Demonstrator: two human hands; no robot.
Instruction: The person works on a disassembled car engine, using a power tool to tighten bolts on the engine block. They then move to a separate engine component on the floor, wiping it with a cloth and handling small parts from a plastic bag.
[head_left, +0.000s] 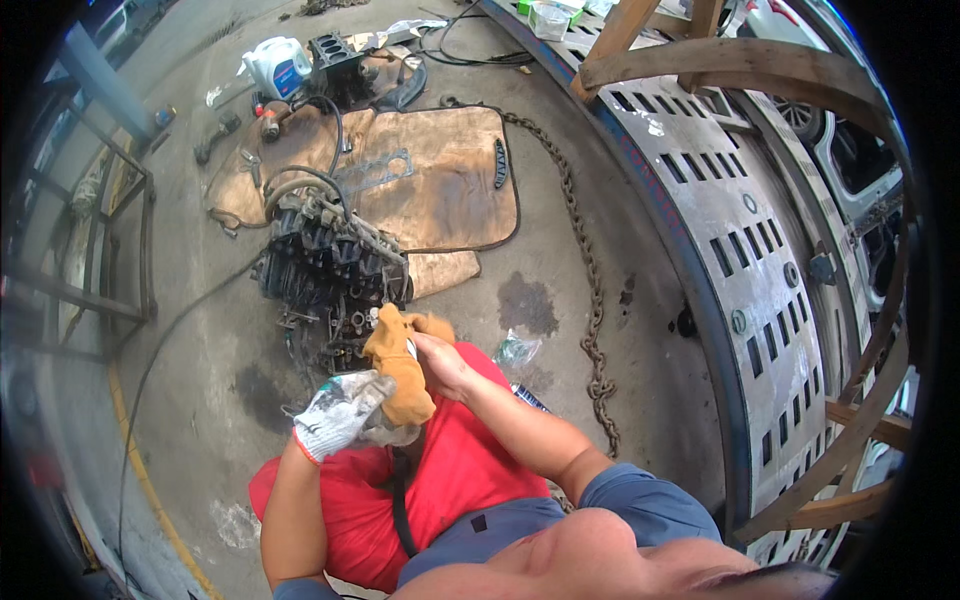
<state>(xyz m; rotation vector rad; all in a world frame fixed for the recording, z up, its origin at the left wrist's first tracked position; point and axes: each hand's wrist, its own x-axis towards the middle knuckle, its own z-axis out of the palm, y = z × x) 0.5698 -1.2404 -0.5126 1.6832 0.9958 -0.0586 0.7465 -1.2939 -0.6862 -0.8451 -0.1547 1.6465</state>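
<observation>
In front of my lap I hold an orange-brown cloth [402, 385] with both hands. My left hand [338, 412] wears a soiled white knit glove, and its fingers close on the cloth's left side. My right hand [445, 366] is bare and grips the cloth from the right. A small white piece shows by its fingertips, too little of it to name. Greyish material hangs below the left hand, partly hidden. Just beyond the cloth stands a dark, greasy engine [335, 262] with hoses and fittings on it.
A stained tan mat [450, 190] bears a flat gasket [375, 172]. Behind are an engine block [338, 62] and a white jug [278, 66]. A heavy chain [578, 240] runs along the right, before a slotted steel platform [740, 270]. Clear plastic [517, 347] lies near my right knee.
</observation>
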